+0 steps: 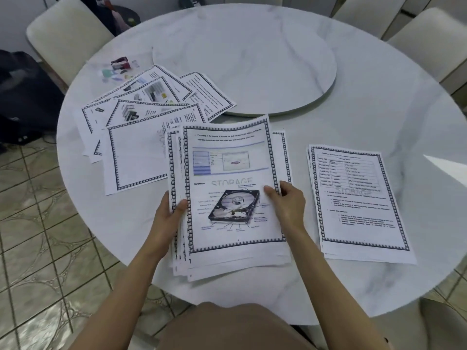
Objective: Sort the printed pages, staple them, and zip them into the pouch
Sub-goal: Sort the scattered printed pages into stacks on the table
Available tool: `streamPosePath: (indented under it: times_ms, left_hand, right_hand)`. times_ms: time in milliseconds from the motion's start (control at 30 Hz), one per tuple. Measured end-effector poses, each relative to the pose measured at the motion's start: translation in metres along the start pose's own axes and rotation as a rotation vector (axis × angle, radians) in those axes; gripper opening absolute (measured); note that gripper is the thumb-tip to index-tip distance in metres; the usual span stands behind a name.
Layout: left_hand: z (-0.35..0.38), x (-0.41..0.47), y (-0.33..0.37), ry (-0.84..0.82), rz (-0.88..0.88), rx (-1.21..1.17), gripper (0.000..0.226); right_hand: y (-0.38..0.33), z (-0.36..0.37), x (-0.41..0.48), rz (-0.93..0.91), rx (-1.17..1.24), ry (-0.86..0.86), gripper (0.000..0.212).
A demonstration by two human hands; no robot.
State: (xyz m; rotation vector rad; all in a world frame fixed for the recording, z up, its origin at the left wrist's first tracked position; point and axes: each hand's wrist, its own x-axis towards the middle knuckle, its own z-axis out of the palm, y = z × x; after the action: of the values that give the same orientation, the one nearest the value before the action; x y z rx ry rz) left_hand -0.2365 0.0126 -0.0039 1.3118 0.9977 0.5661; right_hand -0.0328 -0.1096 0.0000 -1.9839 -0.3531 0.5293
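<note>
Printed pages sit in a loose, uneven stack between my two hands at the near edge of the table. My left thumb lies flat on the stack's left margin with the other fingers curled out of sight beneath, so my left hand pinches that side. My right thumb presses on the top sheet beside its hard-disk drawing, and the fingers of my right hand curl round the sheet's right edge; whether they take one sheet or several I cannot tell. The top sheet has a patterned black border, a screenshot in its upper half and the grey word STORAGE across the middle.

Just right of my right hand, apart from the stack, a neater pile lies flat, its top page showing a table and bullet lines. To the left and farther off, more bordered sheets are fanned and overlapping, one of them lapping onto the rim of the round turntable in the table's middle. Beyond those sheets lie a few small coloured items, too blurred to name. Pale chairs ring the table, a dark bag sits on the tiled floor at the left.
</note>
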Motion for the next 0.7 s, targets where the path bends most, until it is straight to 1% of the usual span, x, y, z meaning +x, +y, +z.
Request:
streamPosePath:
  times_ms: [33,67,167,233,267,367,567,700]
  left_hand:
    - [0.001,0.001,-0.001,0.003,0.002,0.004,0.027]
    - [0.001,0.002,-0.002,0.004,0.000,0.005,0.027]
    - [-0.001,0.005,-0.006,0.009,-0.006,0.011,0.025]
    - [-0.004,0.007,-0.009,0.024,-0.006,0.019,0.024]
    - [-0.005,0.008,-0.011,0.031,-0.005,0.024,0.023]
    - [-0.006,0.011,-0.013,0.047,0.004,0.044,0.024]
    - [-0.014,0.013,-0.010,0.063,0.017,0.044,0.024]
    - [-0.036,0.016,0.003,0.118,0.031,-0.013,0.026]
  right_hand:
    - [0.001,0.002,0.001,0.010,-0.012,0.021,0.018]
    - [0.000,0.003,0.001,0.029,-0.020,0.038,0.015]
    - [0.003,0.004,0.004,0.058,-0.012,0.047,0.018]
    - [0.006,0.002,0.007,0.052,-0.025,0.049,0.032]
    - [0.007,0.002,0.008,0.047,-0.036,0.045,0.034]
    - [0.006,0.001,0.011,0.027,-0.042,0.039,0.018]
    - [0.004,-0.011,0.030,0.027,-0.069,0.135,0.023]
    - [0.001,-0.030,0.052,0.038,-0.092,0.245,0.022]
